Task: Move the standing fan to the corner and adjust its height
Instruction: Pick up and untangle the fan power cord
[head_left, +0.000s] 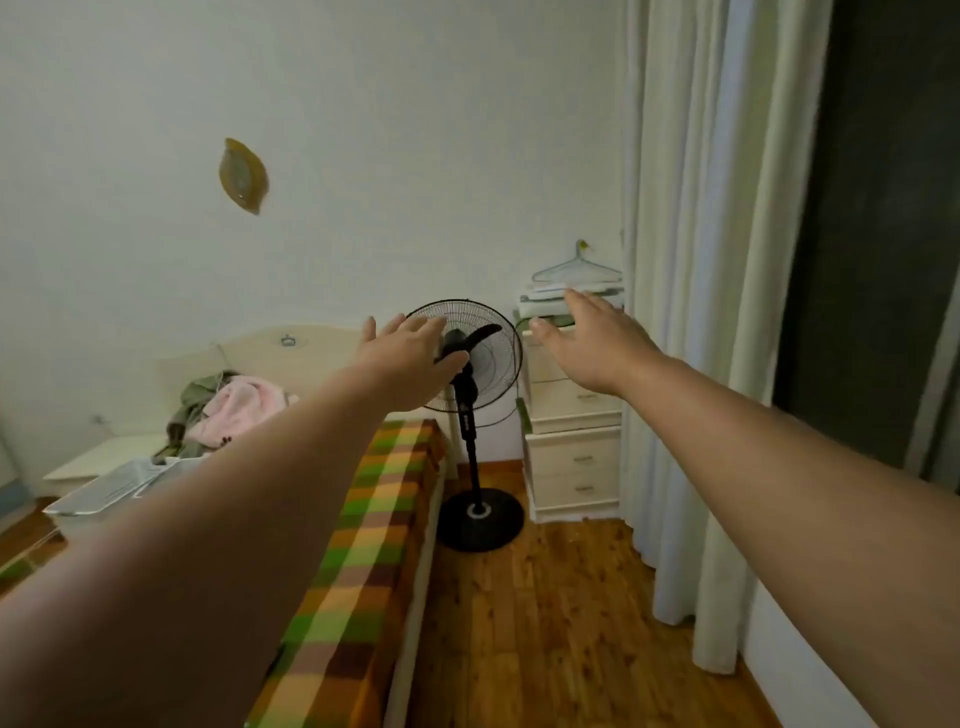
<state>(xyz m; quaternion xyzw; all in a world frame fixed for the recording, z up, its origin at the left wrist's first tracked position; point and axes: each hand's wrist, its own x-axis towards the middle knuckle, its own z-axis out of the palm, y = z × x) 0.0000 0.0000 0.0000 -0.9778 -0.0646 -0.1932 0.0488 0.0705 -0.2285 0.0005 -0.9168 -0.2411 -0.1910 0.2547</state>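
Reaching forward, both arms stretch out toward the fan (469, 431). The left hand (410, 353) is spread, fingers straight, holding nothing; it overlaps the 9 o'clock side of the grille in this view, and whether it touches cannot be told. The right hand (592, 343) is likewise flat and relaxed, holding nothing, at 2 o'clock of the fan head and apart from it. The 2 hands are well apart, with the fan head between them.

The fan stands upright on the wood floor (545, 623), its round base at 6 o'clock of the pole. The bed (374, 519), with a checked cover, lies at the fan's 9 o'clock; the drawers (574, 467) stand at its 3 o'clock, just beside it. A hanger (576, 267) lies on the stack atop the drawers. A curtain (691, 312) hangs at 3 o'clock of the drawers. A pink cloth (239, 405) lies at the bed's head.
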